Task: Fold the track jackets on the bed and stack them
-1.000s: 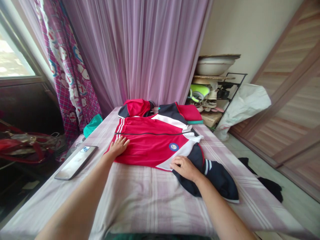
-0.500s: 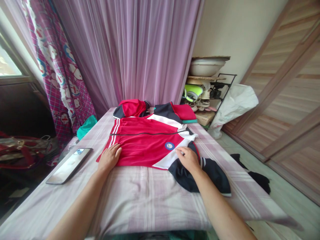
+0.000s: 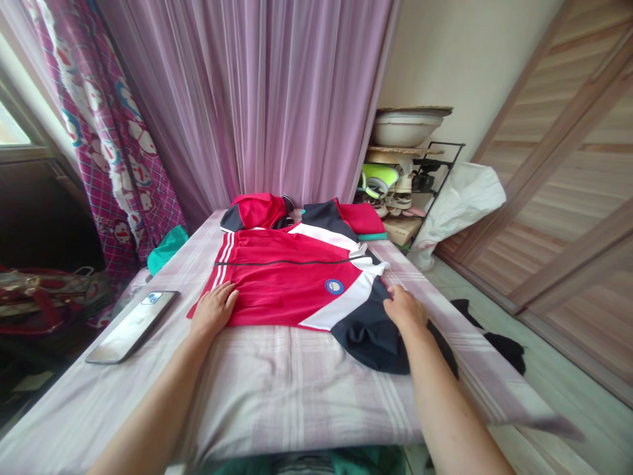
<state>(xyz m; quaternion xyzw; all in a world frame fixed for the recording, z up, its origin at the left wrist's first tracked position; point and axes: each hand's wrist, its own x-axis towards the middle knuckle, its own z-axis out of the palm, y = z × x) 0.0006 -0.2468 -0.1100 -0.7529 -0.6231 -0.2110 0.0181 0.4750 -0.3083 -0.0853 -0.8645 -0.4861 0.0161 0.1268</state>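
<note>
The right hand [image 3: 405, 309] rests palm-down, fingers loosely bent, on the navy sleeve [image 3: 376, 336] of the track jacket [image 3: 291, 284], right of frame centre. Whether the fingers pinch the cloth or only press on it cannot be told. The sleeve lies directly under and just below this hand, bunched toward the lower right of the frame and partly hidden by the forearm. Its long axis runs from the jacket shoulder near the white collar [image 3: 368, 260] down and to the right.

The left hand [image 3: 213, 310] lies flat and spread, gripping nothing, left of frame centre. Its fingertips touch the red hem corner of the jacket, next to the white side stripes [image 3: 225, 254]. The jacket body extends up and to the right from this hand.

The jacket lies spread, front up, at the centre of the frame on the table [image 3: 297, 402], which is covered with a pink plaid cloth. The long axis of the jacket runs left to right across the frame, following the dark zip line [image 3: 287, 263]. The hem points to the left and the collar to the right. A round badge [image 3: 334, 285] sits between the two hands, nearer the right hand. The right hand is the nearer to the loose sleeve; the left hand is the nearer to the hem.

Further clothes [image 3: 257, 210] lie just beyond the jacket, at the far table edge. A smartphone [image 3: 132, 324] lies left of the left hand, apart from the jacket.
</note>
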